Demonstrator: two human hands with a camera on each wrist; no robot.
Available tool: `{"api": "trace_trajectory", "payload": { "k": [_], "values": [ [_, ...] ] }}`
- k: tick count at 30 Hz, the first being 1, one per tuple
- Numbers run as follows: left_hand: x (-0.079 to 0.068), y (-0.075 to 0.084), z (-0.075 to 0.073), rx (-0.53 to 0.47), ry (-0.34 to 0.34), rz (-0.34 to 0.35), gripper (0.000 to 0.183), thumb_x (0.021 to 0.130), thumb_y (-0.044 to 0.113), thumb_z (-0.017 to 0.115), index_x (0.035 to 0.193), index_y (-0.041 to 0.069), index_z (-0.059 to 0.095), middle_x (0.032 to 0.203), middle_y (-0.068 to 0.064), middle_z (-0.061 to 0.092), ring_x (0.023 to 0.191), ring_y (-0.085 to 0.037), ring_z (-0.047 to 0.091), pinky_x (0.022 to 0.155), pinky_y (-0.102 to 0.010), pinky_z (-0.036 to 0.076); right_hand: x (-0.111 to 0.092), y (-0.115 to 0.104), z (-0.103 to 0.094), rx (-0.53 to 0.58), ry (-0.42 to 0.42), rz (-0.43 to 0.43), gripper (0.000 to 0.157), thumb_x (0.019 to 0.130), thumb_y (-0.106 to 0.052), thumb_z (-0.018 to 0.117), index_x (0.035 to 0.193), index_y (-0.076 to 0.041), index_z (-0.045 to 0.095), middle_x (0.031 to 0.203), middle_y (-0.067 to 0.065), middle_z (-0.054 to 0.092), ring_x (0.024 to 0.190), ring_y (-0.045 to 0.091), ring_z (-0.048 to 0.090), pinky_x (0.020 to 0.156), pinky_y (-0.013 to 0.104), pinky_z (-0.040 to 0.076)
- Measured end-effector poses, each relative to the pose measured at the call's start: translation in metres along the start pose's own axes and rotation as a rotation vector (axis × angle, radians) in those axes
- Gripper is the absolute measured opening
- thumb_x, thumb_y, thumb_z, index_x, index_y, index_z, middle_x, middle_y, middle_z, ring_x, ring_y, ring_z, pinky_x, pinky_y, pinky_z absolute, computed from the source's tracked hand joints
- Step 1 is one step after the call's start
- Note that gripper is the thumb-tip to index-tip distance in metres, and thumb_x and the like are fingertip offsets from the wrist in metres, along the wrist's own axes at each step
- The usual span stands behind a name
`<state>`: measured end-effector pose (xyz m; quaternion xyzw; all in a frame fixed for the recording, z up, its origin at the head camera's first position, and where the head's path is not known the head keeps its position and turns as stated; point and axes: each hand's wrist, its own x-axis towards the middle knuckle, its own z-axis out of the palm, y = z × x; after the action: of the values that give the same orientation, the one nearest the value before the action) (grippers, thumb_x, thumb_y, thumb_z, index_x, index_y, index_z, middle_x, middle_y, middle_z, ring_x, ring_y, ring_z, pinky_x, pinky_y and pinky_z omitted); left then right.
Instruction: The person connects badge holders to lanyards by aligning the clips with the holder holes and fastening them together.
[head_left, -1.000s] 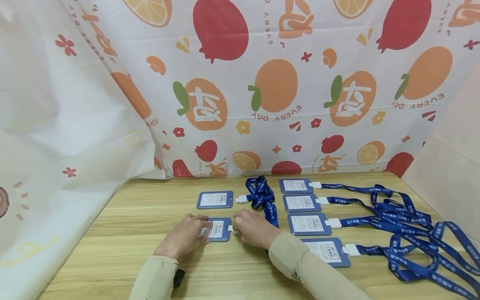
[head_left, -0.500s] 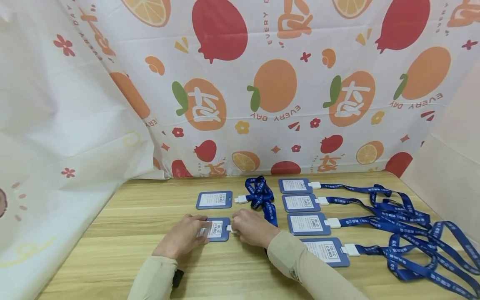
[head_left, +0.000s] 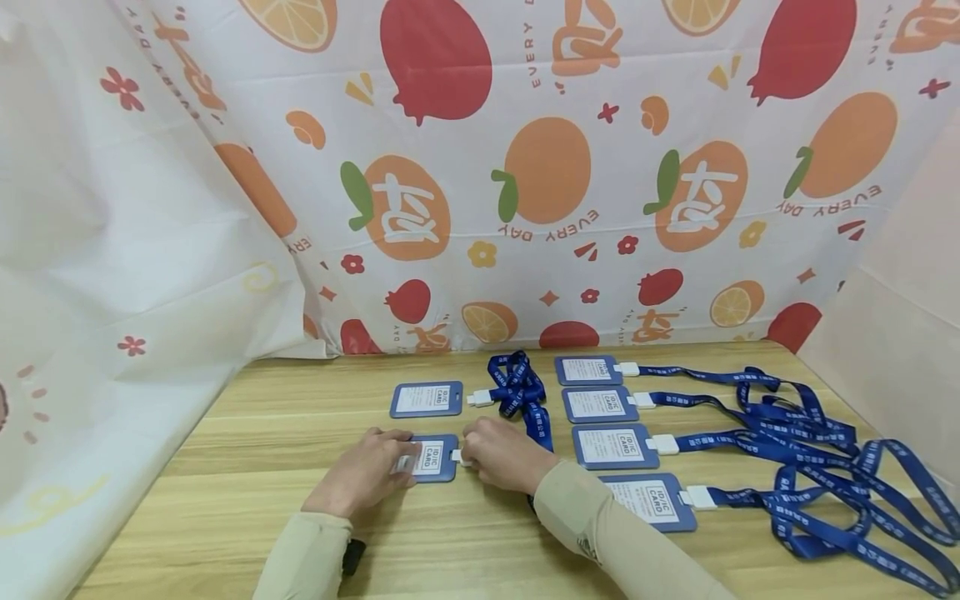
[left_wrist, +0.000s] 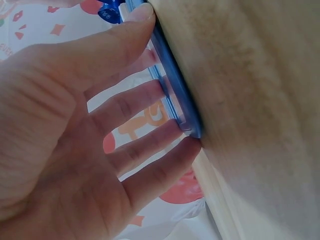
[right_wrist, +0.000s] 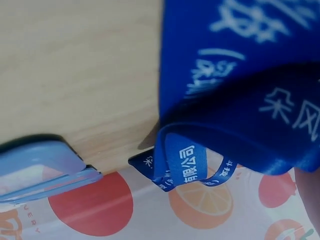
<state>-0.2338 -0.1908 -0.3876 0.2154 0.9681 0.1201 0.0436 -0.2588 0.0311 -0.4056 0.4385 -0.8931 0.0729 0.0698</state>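
Note:
A blue ID card holder (head_left: 437, 458) lies flat on the wooden table with a white printed insert showing. My left hand (head_left: 363, 473) grips its left end, thumb on the near edge and fingertips along the far one; the left wrist view shows the holder's edge (left_wrist: 175, 80) between them. My right hand (head_left: 504, 454) pinches a white lanyard clip (head_left: 460, 457) at the slot on the holder's right end, and its fingers hide most of the clip. From that hand a blue lanyard (right_wrist: 210, 107) with white lettering hangs close to the right wrist camera.
Behind lies another card holder (head_left: 426, 399), apart from a white clip (head_left: 480, 399) on a bunched blue lanyard (head_left: 516, 387). At right, several holders (head_left: 617, 446) with lanyards attached form a column, their straps (head_left: 798, 500) tangled together. A fruit-print cloth (head_left: 551, 275) borders the table's back.
Both hands keep the same hold on the card holder and clip. The head view has shifted very slightly; nothing else visibly differs.

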Motion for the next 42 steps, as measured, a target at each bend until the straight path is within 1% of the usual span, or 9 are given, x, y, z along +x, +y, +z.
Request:
{"api": "trace_trajectory", "payload": {
  "k": [7, 12, 16, 20, 24, 30, 35, 42],
  "values": [
    [0.0002, 0.0001, 0.0001, 0.009, 0.006, 0.015, 0.034, 0.086, 0.013, 0.082, 0.118, 0.004, 0.075, 0.132, -0.020, 0.063, 0.110, -0.037, 0.058, 0.097, -0.051, 0.050, -0.0003, 0.0007, -0.0015, 0.006, -0.017, 0.001, 0.017, 0.086, 0.005, 0.073, 0.081, -0.010, 0.080, 0.072, -0.006, 0.056, 0.066, 0.004, 0.046, 0.063, 0.013, 0.042],
    [-0.0003, -0.0006, 0.0009, 0.008, 0.020, 0.036, 0.035, 0.086, 0.012, 0.082, 0.118, 0.002, 0.075, 0.132, -0.021, 0.063, 0.112, -0.039, 0.058, 0.098, -0.053, 0.049, 0.0004, 0.0008, -0.0020, -0.001, -0.018, -0.004, 0.019, 0.084, 0.006, 0.073, 0.079, -0.011, 0.079, 0.071, -0.006, 0.055, 0.065, 0.005, 0.046, 0.063, 0.014, 0.040],
    [-0.0010, -0.0018, 0.0010, 0.006, 0.017, 0.029, 0.034, 0.086, 0.012, 0.082, 0.118, 0.003, 0.075, 0.132, -0.021, 0.063, 0.113, -0.040, 0.057, 0.098, -0.053, 0.049, 0.0016, 0.0001, -0.0020, -0.004, -0.017, -0.013, 0.020, 0.083, 0.006, 0.073, 0.076, -0.012, 0.078, 0.071, -0.007, 0.054, 0.065, 0.005, 0.045, 0.063, 0.014, 0.040],
    [-0.0021, -0.0027, 0.0008, 0.006, 0.010, 0.014, 0.033, 0.087, 0.012, 0.081, 0.118, 0.004, 0.075, 0.132, -0.021, 0.063, 0.114, -0.040, 0.056, 0.099, -0.054, 0.049, 0.0031, -0.0011, -0.0025, -0.005, -0.024, -0.015, 0.018, 0.084, 0.005, 0.073, 0.078, -0.011, 0.079, 0.072, -0.006, 0.056, 0.066, 0.004, 0.046, 0.064, 0.014, 0.041],
    [-0.0023, -0.0026, 0.0008, 0.007, 0.010, 0.017, 0.032, 0.087, 0.013, 0.081, 0.118, 0.004, 0.075, 0.132, -0.021, 0.063, 0.115, -0.040, 0.056, 0.099, -0.054, 0.048, 0.0032, -0.0013, -0.0025, -0.003, -0.030, -0.010, 0.017, 0.085, 0.005, 0.074, 0.080, -0.011, 0.080, 0.073, -0.006, 0.056, 0.067, 0.004, 0.047, 0.064, 0.013, 0.041],
    [-0.0008, -0.0020, 0.0013, 0.006, 0.009, 0.022, 0.032, 0.087, 0.012, 0.081, 0.117, 0.003, 0.075, 0.131, -0.021, 0.063, 0.113, -0.039, 0.057, 0.099, -0.053, 0.049, 0.0018, 0.0006, -0.0006, 0.007, -0.021, -0.013, 0.018, 0.085, 0.005, 0.074, 0.077, -0.011, 0.078, 0.071, -0.006, 0.054, 0.065, 0.005, 0.045, 0.063, 0.014, 0.039],
    [0.0004, -0.0022, 0.0024, 0.002, 0.006, 0.023, 0.032, 0.086, 0.012, 0.081, 0.117, 0.004, 0.075, 0.131, -0.021, 0.063, 0.113, -0.039, 0.057, 0.098, -0.053, 0.049, 0.0014, 0.0014, -0.0001, 0.012, -0.023, -0.006, 0.018, 0.086, 0.004, 0.074, 0.079, -0.011, 0.079, 0.071, -0.007, 0.053, 0.066, 0.005, 0.045, 0.063, 0.014, 0.039],
    [0.0001, -0.0017, 0.0022, 0.003, 0.009, 0.024, 0.033, 0.086, 0.012, 0.082, 0.118, 0.003, 0.075, 0.132, -0.021, 0.063, 0.113, -0.039, 0.057, 0.099, -0.053, 0.049, 0.0019, 0.0003, -0.0004, 0.007, -0.021, -0.002, 0.019, 0.086, 0.004, 0.073, 0.077, -0.012, 0.078, 0.071, -0.006, 0.054, 0.065, 0.005, 0.045, 0.063, 0.014, 0.039]
  ]
}}
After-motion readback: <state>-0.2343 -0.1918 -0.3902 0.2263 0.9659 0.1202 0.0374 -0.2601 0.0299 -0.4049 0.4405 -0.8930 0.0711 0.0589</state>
